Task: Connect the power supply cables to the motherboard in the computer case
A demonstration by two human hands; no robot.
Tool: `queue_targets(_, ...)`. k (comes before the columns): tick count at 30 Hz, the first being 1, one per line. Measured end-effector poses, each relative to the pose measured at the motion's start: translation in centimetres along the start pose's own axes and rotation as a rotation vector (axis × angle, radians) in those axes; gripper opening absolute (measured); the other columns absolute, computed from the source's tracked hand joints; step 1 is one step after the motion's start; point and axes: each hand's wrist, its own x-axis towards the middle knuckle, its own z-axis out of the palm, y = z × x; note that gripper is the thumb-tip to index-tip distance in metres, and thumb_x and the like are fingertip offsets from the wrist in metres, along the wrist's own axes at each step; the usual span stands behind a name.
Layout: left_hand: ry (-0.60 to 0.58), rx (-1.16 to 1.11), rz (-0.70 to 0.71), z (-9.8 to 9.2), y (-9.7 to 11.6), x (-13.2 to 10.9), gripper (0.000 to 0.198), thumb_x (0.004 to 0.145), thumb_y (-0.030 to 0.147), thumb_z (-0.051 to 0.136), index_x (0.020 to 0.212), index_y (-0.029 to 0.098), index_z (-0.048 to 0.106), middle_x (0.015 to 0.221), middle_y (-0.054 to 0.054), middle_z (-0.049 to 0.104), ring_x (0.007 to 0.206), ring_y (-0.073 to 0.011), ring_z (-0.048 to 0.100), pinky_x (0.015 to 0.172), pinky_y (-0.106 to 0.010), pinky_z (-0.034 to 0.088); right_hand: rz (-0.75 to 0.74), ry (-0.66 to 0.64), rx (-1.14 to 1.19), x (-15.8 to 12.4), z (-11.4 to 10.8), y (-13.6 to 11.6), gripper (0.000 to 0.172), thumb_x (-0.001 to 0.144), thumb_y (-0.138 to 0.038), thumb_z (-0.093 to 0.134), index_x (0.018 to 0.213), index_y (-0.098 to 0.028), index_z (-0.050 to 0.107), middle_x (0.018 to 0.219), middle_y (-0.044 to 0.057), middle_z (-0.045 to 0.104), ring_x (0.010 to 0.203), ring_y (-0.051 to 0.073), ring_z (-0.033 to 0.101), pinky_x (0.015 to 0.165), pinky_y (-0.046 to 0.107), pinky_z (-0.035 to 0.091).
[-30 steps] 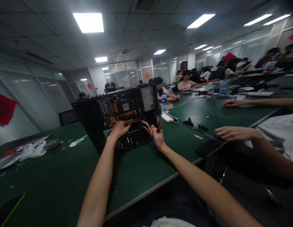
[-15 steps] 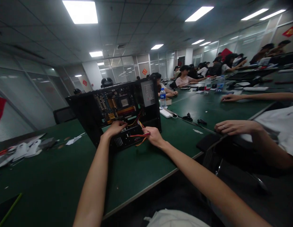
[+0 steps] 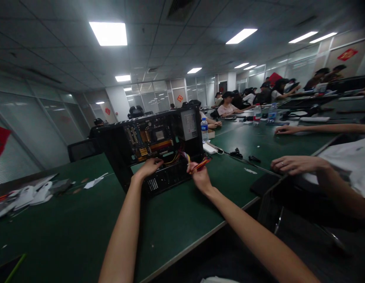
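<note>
An open black computer case (image 3: 117, 153) stands on the green table (image 3: 67, 228), its motherboard (image 3: 149, 139) and grey power supply (image 3: 190, 124) facing me. My left hand (image 3: 149, 167) rests on the case's lower edge below the motherboard, fingers curled over it. My right hand (image 3: 200, 175) is closed around a bundle of red, yellow and black power cables (image 3: 200, 164) that runs out of the case toward the right.
Crumpled papers (image 3: 29, 194) lie at the far left of the table. A water bottle (image 3: 204, 129) and a white box (image 3: 210, 148) stand behind the case. A neighbour's hand (image 3: 291, 164) rests on the table at right. Several people sit further along.
My right hand has drawn the cable bundle out of the case, first left and downward, then back to the right. My left hand slid from the motherboard down to the case's lower edge.
</note>
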Motion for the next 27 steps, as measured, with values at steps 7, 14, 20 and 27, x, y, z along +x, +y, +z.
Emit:
queue_targets(7, -0.036, 0.014, 0.021, -0.1, 0.2, 0.1, 0.054, 0.091, 0.05, 0.046, 0.121, 0.013, 0.071, 0.13, -0.014, 0.069, 0.12, -0.0298, 0.063, 0.105, -0.036, 0.045, 0.118, 0.039, 0.089, -0.4, 0.9, -0.2, 0.056, 0.091, -0.072, 0.041, 0.067, -0.022, 0.047, 0.052, -0.004, 0.043, 0.04, 0.009, 0.036, 0.041, 0.024, 0.028)
queue_targets(14, -0.068, -0.015, 0.048, 0.0, 0.2, 0.5, 0.053, 0.09, 0.051, 0.047, 0.12, 0.014, 0.071, 0.13, -0.012, 0.069, 0.121, -0.0296, 0.063, 0.106, -0.035, 0.045, 0.107, -0.03, 0.065, 0.0, 0.9, -1.5, 0.056, 0.09, -0.073, 0.041, 0.066, -0.023, 0.045, 0.053, -0.004, 0.039, 0.041, 0.009, 0.034, 0.04, 0.023, 0.029)
queue_targets(20, -0.003, -0.001, 0.054, 0.0, 0.4, 0.3, 0.051, 0.091, 0.045, 0.048, 0.124, 0.012, 0.069, 0.133, -0.014, 0.067, 0.124, -0.0289, 0.061, 0.108, -0.034, 0.043, 0.071, -0.13, -0.014, 1.7, 1.4, -2.7, 0.047, 0.073, -0.061, 0.074, 0.064, -0.021, 0.049, 0.062, 0.001, 0.054, 0.052, 0.011, 0.048, 0.045, 0.022, 0.034)
queue_targets(27, 0.181, 0.093, -0.084, -1.3, 2.6, 0.1, 0.041, 0.091, 0.035, 0.054, 0.122, 0.013, 0.07, 0.127, -0.019, 0.068, 0.122, -0.0355, 0.061, 0.105, -0.044, 0.045, 0.134, -0.135, -0.049, 1.5, 2.7, -2.6, 0.052, 0.088, -0.069, 0.051, 0.068, -0.022, 0.048, 0.048, -0.005, 0.04, 0.035, 0.009, 0.04, 0.035, 0.022, 0.027)
